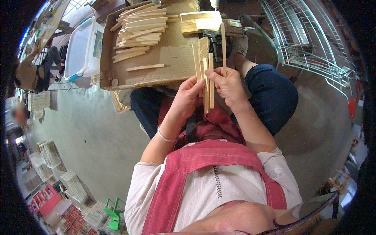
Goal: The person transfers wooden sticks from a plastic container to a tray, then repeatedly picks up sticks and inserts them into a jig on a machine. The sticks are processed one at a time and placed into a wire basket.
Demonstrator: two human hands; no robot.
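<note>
My left hand [187, 96] is closed on thin, pale wooden strips [206, 98] held upright in front of my lap. Facing it, my right hand [228, 87] pinches more of these strips, and one longer strip [223, 45] rises from its fingers. The fingers of both hands nearly meet around the bundle. Just beyond them is a cardboard tray [172, 74] across my knees. In it lie a loose pile of wooden strips [141, 29] and a single strip [145, 67] nearer to me.
A brightly lit wood-and-metal device [209, 25] stands beyond my hands, right of the tray. A wire cart [309, 51] is at the far right. On the left are a clear plastic bin [80, 51] and stacked pale crates [51, 154]. A green object [113, 215] stands on the floor lower left.
</note>
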